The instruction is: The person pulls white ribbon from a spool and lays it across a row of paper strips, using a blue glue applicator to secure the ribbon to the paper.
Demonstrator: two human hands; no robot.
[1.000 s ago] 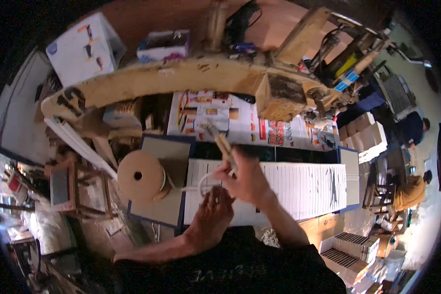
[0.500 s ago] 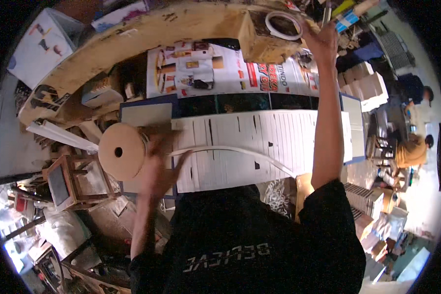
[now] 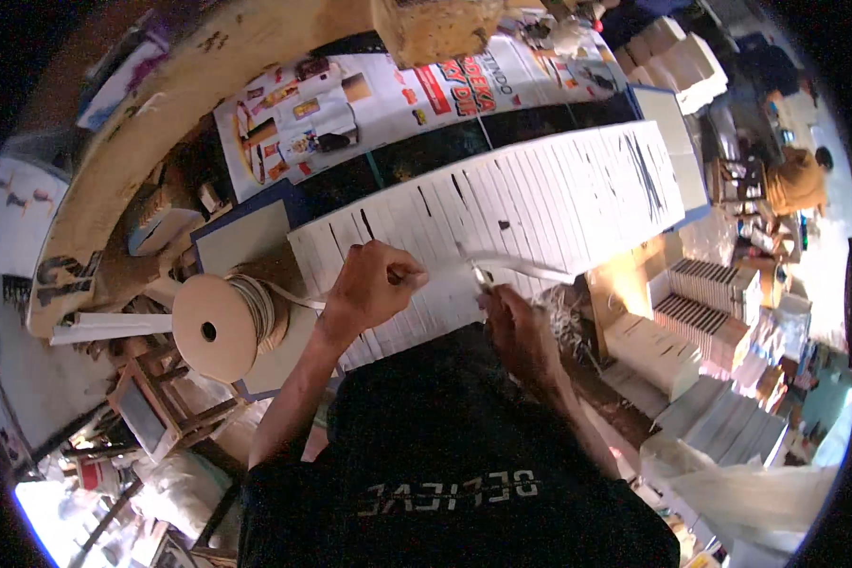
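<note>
1. Your left hand [image 3: 374, 284] was closed in a fist on the white tape [image 3: 530, 268], pinching it just above the row of white blocks [image 3: 502, 213], so the strip stayed taut for the other hand
2. Your right hand [image 3: 521, 331] was closed round a small tool, probably scissors [image 3: 483, 277], whose tip met the tape between the two hands; what the blades did could not be told
3. The tape ran from the spool [image 3: 220, 327] at your left, past the left fist, and on to the right over the blocks, which kept the feed in line with the work
4. The spool lay on its side on a grey board [image 3: 246, 241], near the left hand, so that tape could be drawn off freely
5. The blocks stood packed edge to edge across the bench, directly before you, within reach of both hands
6. Printed sheets [image 3: 369, 99] lay beyond them, under a curved wooden beam [image 3: 161, 123], well apart from the hands
</note>
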